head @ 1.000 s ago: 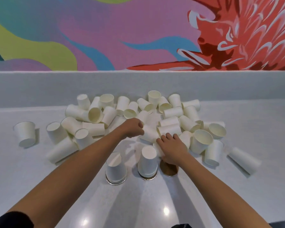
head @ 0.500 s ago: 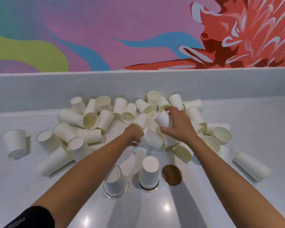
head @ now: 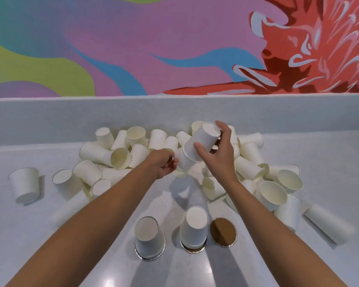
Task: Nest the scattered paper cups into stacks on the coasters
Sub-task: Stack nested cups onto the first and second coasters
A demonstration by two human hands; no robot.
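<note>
Pale speckled counter (head: 50, 255) with a raised back ledge, below a bright painted mural (head: 133, 48). A pile of paper cups (head: 120, 158) lies across the far half of the counter, most on their sides and a few upright. Near edge: three round coasters in a row. The left coaster (head: 147, 258) and middle coaster (head: 193, 251) each carry one inverted cup, the left starter cup (head: 150, 239) and the middle starter cup (head: 194, 228). The bare coaster (head: 223, 232) on the right shows its brown face. Bases up probably means each stack grows by dropping cups mouth-down. The right hand (head: 218, 162) holds the lifted cup (head: 201, 143) above the pile. The cup is tilted, base pointing away, pinched across its wall between the thumb (head: 197, 147) and spread fingers (head: 222, 131). The grasp is wide and loose, not a fist. The left hand (head: 162, 164) has its fingers curled tight round the second cup (head: 181, 162). That cup's end meets the lifted cup's mouth, so the two are probably being nested in the air. How deep it sits cannot be told.
</note>
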